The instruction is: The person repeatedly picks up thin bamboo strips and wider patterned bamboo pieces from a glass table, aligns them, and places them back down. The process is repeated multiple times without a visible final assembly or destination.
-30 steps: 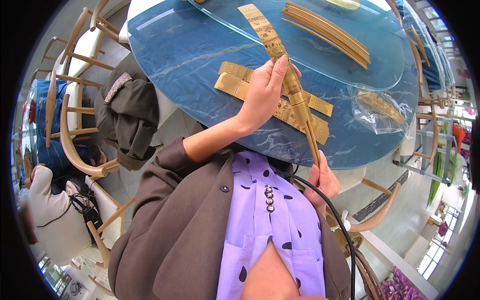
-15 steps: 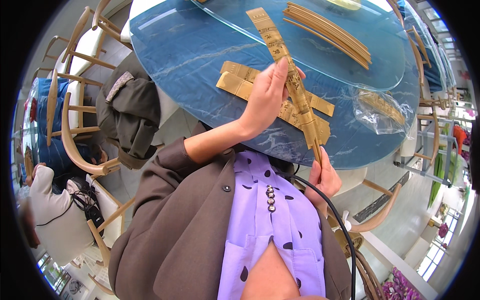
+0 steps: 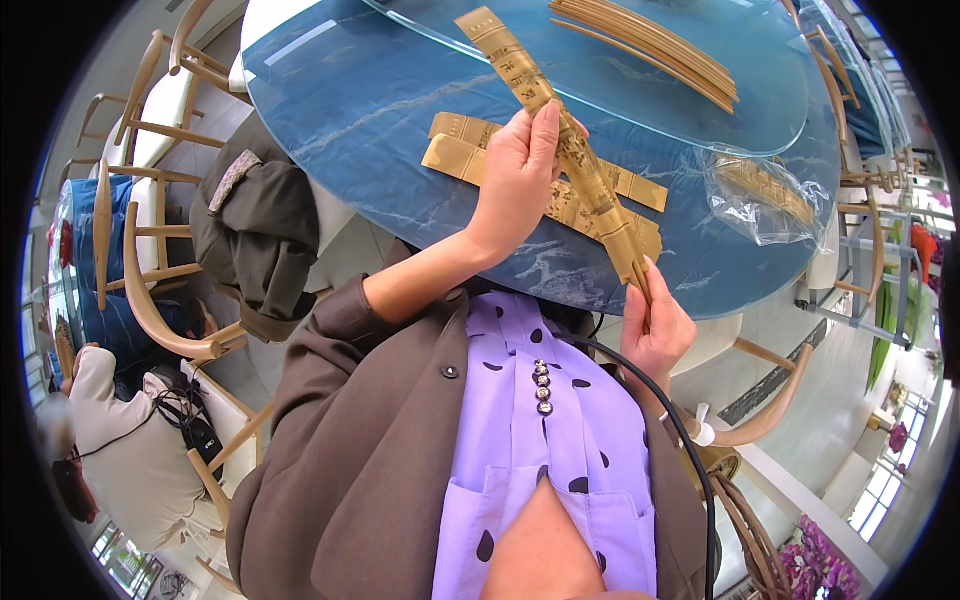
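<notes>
In the head view, the person sits at a round blue table [image 3: 380, 110] and holds a long bundle of tan bamboo strips [image 3: 560, 140] up over its near edge. The bundle slants from the upper left down toward the lower right. The left hand [image 3: 515, 175] is closed around its middle, fingers wrapped over the top. The right hand [image 3: 655, 330] is closed on the narrow lower end, close to the person's chest, where the strips seem to come together.

Beneath the bundle, several flat tan strips [image 3: 465, 150] lie on the table, overlapping one another. Farther off, on a raised glass disc [image 3: 640, 90], rests a second sheaf of thin sticks [image 3: 650, 40], and to the right a clear plastic bag [image 3: 765, 195] holds more tan pieces. A dark jacket [image 3: 265, 225] hangs over the wooden chair [image 3: 150, 300] on the left.

The work appears to be straightening or sorting the held bundle. It would probably go best with the right hand keeping the lower end pinched firmly as an anchor, while the left grip stays light enough to slide along or fan the strips. Thin bamboo likely splits if bent sharply, so even pressure along the length seems wise, with the bundle kept clear of the loose pieces below.
</notes>
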Tool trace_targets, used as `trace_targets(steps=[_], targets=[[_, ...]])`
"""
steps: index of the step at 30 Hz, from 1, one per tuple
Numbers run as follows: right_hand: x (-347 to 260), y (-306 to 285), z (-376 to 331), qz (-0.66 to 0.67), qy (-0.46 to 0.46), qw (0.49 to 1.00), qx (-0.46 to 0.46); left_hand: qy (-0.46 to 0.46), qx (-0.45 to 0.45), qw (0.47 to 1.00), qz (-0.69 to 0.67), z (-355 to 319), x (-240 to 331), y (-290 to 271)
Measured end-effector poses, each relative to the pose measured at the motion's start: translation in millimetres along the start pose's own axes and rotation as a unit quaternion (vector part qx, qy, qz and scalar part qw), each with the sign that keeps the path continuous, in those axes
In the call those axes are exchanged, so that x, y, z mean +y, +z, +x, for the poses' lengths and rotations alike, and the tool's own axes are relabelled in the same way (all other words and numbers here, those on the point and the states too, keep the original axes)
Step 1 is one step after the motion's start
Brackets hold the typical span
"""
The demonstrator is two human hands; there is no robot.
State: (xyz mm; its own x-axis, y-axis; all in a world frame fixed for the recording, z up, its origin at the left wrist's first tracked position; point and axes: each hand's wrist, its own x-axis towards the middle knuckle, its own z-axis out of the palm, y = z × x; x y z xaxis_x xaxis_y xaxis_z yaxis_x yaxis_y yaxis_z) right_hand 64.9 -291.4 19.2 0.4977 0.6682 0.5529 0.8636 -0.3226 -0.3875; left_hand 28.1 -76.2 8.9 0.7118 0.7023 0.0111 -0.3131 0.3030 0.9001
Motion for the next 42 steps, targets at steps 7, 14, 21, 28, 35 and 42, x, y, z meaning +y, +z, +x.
trace_targets(steps=[7, 14, 21, 28, 35, 42], targets=[[0.5, 1.2, 10.7, 0.051, 0.085, 0.995, -0.01, 0.062, 0.06, 0.996, 0.0, 14.2, 26.8, -14.9], [-6.1, 4.7, 2.2, 0.024, 0.125, 0.992, -0.01, 0.047, 0.036, 0.998, 0.022, 12.9, 16.2, -12.3], [-6.2, 6.9, -0.2, 0.048, 0.161, 0.985, -0.026, 0.037, 0.011, 0.999, 0.003, 8.2, 16.5, -5.5], [-9.2, 5.8, -3.1, 0.044, 0.169, 0.985, -0.014, 0.022, 0.04, 0.999, 0.015, 12.4, 19.6, -7.7], [-10.9, 8.3, -3.6, 0.032, 0.16, 0.986, -0.02, 0.03, 0.009, 0.998, 0.05, 2.8, 2.7, -3.4], [-11.9, 8.1, -2.9, 0.029, 0.163, 0.986, -0.025, 0.058, 0.011, 0.997, 0.055, 7.0, 12.2, -5.4]])
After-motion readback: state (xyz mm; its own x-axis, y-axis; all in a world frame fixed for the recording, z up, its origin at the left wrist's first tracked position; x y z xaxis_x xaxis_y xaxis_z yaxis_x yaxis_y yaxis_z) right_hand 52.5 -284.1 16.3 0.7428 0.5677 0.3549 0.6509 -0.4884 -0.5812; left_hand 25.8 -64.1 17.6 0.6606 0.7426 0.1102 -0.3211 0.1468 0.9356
